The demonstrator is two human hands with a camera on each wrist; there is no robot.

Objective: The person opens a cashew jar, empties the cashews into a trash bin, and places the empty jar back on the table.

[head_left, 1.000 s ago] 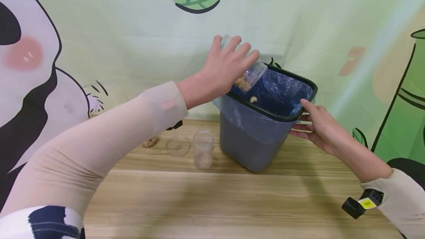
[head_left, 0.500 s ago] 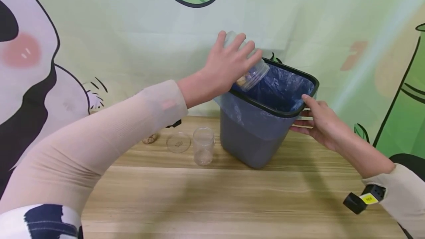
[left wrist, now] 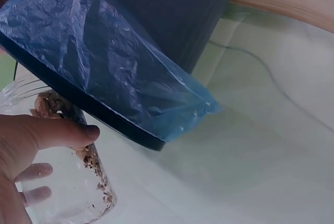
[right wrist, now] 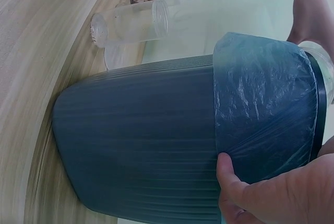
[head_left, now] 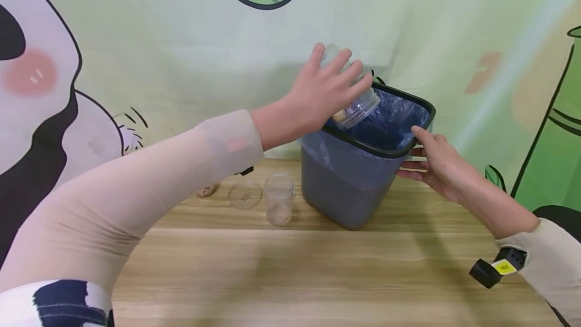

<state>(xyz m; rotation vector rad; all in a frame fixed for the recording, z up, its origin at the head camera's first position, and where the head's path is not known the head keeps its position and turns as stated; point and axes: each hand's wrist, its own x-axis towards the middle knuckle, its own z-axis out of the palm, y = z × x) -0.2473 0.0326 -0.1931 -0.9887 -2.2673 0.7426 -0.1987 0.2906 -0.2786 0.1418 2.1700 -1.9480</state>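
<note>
Left hand (head_left: 317, 97) wrapped round a clear jar (head_left: 358, 105), tipped mouth-down over the bin (head_left: 349, 185) so the last crumbs drop inside the blue liner (head_left: 386, 122). Right hand (head_left: 438, 165) gripping the bin's rim, fingers (head_left: 410, 165) curled on the wall, tilting it toward the jar. Empty jar (head_left: 279, 205), lid (head_left: 244, 197) on the tabletop (head_left: 290, 266) beside.

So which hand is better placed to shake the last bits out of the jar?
Left. The left hand already grips the tilted jar over the bin; the right hand holds the bin's rim.
</note>
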